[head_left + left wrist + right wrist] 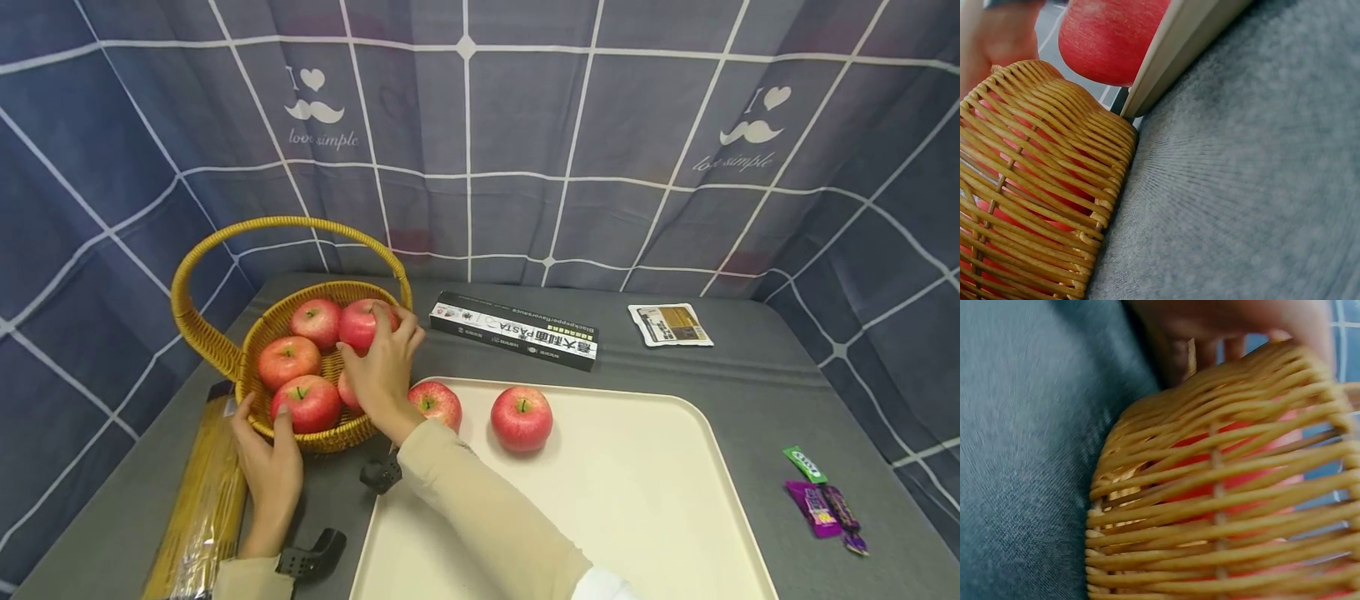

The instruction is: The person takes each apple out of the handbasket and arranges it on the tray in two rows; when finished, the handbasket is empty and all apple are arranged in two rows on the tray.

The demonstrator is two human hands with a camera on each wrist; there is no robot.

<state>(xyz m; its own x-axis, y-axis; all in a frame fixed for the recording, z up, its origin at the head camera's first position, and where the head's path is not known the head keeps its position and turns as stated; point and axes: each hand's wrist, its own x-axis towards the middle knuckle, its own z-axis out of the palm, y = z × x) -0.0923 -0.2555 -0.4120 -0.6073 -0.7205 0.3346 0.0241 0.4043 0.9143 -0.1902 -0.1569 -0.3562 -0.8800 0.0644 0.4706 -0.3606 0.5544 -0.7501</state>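
A yellow wicker basket [341, 438] with a tall arched handle stands at the left, holding several red apples [306, 403]. My left hand [268, 471] grips the basket's near-left rim, its thumb over the edge beside the nearest apple. Reaching into the basket's right side, my right hand [384, 375] holds a red apple [358, 323] from above, fingers bent over it. Part of another apple beneath this hand is hidden. Both wrist views show the woven wall, the left wrist view [1041, 169] and the right wrist view [1222, 506] each with red showing through the gaps.
A cream tray [600, 500] bears two apples, one [521, 418] in plain sight and one [437, 403] beside my right sleeve. Behind it lie a black pasta box [514, 330] and a white sachet [670, 325]. Wrapped sweets [817, 508] lie right; a plastic-wrapped yellow bundle [198, 508], left.
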